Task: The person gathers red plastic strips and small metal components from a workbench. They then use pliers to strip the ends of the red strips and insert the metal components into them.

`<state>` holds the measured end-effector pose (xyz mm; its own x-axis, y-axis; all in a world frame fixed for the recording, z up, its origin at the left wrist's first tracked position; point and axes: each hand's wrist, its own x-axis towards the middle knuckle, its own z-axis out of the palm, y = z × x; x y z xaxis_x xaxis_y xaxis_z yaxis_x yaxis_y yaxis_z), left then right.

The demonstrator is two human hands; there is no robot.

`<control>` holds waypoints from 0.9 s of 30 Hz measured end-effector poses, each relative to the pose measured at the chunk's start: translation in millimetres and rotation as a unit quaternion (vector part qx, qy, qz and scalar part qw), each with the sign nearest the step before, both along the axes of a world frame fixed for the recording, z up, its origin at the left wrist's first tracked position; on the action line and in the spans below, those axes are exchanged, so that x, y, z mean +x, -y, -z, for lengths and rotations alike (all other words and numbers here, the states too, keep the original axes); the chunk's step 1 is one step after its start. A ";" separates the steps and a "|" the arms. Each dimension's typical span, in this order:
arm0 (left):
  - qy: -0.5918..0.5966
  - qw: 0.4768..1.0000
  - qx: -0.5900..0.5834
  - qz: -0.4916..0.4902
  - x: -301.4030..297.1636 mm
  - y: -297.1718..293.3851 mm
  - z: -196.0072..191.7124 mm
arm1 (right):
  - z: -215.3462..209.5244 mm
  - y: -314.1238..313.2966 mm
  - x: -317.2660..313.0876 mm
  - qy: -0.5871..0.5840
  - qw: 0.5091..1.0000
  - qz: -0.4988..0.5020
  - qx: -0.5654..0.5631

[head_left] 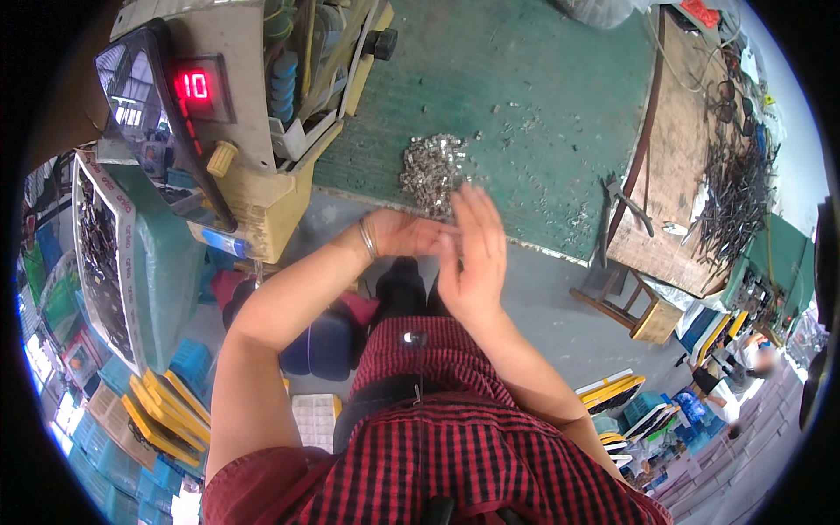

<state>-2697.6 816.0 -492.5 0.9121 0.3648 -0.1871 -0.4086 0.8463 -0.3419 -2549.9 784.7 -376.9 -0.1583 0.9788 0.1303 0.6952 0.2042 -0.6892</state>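
Small silvery metal parts (430, 168) heaped on green worktop (542, 74); right hand (477, 249) alongside, thumb and fingers apart; left hand (404, 234): can't tell.

A red two-digit number is glowing on the dark display (204, 88) of a beige machine (241, 79), while faint pinkish lettering is running along the rim of a white-edged bin (129, 278).

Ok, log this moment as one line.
left hand: beside right hand | grip: unclear | small metal parts: heaped on green tabletop, some scattered | machine display: lit red
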 end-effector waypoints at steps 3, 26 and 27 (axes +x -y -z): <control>0.013 1.000 -0.022 -0.002 2.0 0.0 0.8 | 8.6 -4.5 8.3 0.041 0.999 -0.002 0.007; 0.008 0.987 -0.160 0.003 -3.7 5.6 6.3 | 3.4 24.4 4.9 0.042 0.994 -0.095 -0.043; 0.025 0.984 -0.178 0.018 -5.2 5.0 5.2 | 2.7 28.7 4.2 0.033 0.993 -0.097 -0.053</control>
